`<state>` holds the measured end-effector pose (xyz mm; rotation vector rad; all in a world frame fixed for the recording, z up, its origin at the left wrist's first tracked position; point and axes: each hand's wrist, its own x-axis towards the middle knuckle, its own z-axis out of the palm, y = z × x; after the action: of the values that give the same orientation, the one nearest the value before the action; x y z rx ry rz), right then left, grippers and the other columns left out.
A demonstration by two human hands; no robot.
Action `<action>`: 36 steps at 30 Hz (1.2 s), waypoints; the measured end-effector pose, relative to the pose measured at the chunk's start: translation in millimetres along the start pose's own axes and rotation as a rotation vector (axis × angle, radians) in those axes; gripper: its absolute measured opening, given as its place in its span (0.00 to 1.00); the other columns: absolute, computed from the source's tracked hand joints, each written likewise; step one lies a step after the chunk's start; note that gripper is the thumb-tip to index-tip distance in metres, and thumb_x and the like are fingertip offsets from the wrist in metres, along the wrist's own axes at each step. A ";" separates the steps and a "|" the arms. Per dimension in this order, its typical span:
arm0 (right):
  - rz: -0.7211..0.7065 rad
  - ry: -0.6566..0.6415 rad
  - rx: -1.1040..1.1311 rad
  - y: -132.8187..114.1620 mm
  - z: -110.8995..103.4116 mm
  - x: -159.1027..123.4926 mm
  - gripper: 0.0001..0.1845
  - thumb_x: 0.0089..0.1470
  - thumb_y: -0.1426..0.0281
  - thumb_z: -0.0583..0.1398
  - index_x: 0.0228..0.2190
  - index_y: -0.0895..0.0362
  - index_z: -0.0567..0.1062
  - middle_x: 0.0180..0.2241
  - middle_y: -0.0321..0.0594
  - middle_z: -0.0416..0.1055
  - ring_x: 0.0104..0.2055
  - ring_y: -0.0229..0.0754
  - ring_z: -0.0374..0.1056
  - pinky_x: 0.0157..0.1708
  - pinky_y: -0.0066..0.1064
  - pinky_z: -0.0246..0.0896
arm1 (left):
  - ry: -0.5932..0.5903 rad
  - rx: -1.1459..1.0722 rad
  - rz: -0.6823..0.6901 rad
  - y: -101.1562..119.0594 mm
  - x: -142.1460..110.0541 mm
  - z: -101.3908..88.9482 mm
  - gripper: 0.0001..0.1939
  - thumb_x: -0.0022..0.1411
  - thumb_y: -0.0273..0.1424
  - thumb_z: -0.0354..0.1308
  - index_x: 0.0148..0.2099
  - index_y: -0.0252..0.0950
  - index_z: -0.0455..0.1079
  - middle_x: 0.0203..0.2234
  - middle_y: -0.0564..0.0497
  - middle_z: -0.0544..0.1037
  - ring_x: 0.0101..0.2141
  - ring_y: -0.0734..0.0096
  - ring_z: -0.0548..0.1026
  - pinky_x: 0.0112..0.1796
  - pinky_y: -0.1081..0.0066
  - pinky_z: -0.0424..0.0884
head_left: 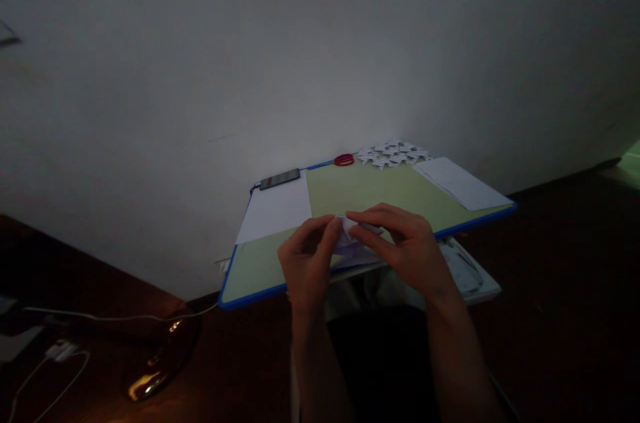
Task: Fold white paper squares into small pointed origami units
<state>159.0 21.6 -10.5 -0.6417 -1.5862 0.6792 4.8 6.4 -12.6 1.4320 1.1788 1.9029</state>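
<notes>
You have a folded paper [347,250] between your two hands, at the near edge of the bench [360,193], around the middle of its width. Your left hand [306,262] has thumb and forefinger drawn close together, pinching the paper at its far tip on the left. Your right hand [414,251] is narrow too — its thumb and fingertips hold the paper from the right, close beside your left fingertips. The paper's white and pale violet layers spread below and right of the pinch; you can't tell from here whether its underside touches the bench.

The bench top is pale green with a blue rim. Far left on it lies a white sheet [280,210], with a dark phone [279,179] across its far end. To the right of the phone, at the far edge, you have scissors [344,160] with red handles. Just right of those sits a cluster of small folded pieces [393,154], and nearer, to the right, a few white sheets [465,183] overlap.

Below the bench on the right, a white tray [483,283] sticks out — its contents are too dim to name. A white cable [125,318] runs off at the left.
</notes>
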 end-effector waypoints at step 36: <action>0.040 -0.068 -0.082 -6.7 -7.2 -1.6 0.02 0.59 0.71 0.66 0.36 0.54 0.77 0.33 0.34 0.75 0.36 0.39 0.71 0.38 0.30 0.66 | -0.154 0.111 0.208 -4.3 -1.3 -5.6 0.02 0.62 0.28 0.66 0.38 0.39 0.79 0.30 0.53 0.80 0.32 0.72 0.77 0.35 0.72 0.71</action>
<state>166.1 16.3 -5.9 -0.7184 -1.6752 0.6744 -0.5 5.7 -17.4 1.7888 1.1144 1.8448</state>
